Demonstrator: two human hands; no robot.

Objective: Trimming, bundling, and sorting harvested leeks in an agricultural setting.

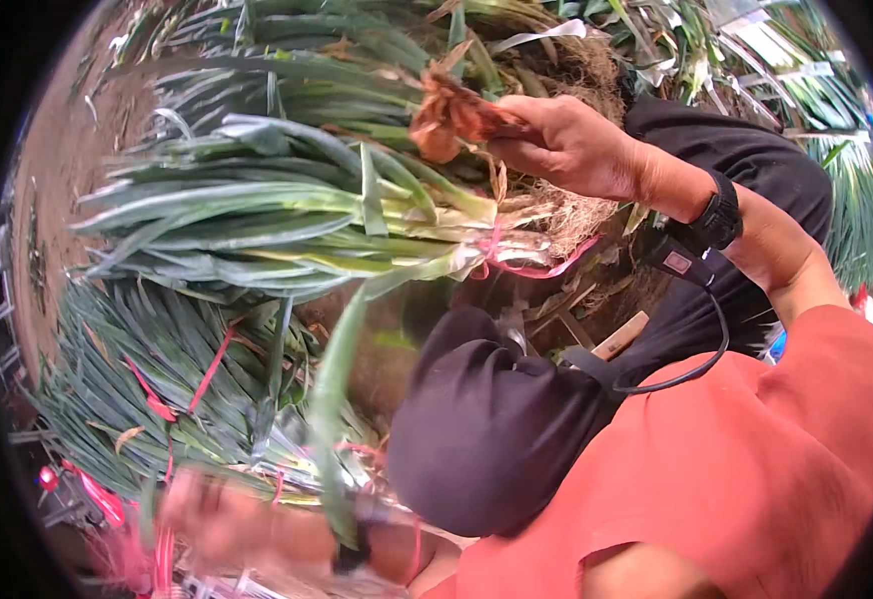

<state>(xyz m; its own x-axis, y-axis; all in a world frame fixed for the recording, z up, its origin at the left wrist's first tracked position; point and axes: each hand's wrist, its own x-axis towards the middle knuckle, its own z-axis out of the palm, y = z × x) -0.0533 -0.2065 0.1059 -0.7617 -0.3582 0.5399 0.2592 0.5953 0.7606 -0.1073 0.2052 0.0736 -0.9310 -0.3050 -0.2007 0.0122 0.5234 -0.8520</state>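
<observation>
My right hand (556, 140), at the top, is closed on a reddish-brown withered clump (448, 117), probably dried leaves. Just below it lies a large bundle of green onions (287, 215), leaves toward the left, stringy roots (571, 215) toward the right. Pink twine (496, 250) goes round the bundle near the root end. My left hand (202, 514) is smeared by motion at the lower left, close to loose pink strands (117, 544); its fingers are unclear. A single green leaf (332, 399) hangs across the middle, beside my knee.
More green onions (157, 369) with pink ties lie at the left, below the main bundle. Others (357, 60) are heaped along the top, and another pile (856, 210) stands at the far right. Bare soil (82, 150) runs along the left. A wooden piece (621, 334) sits between my knees.
</observation>
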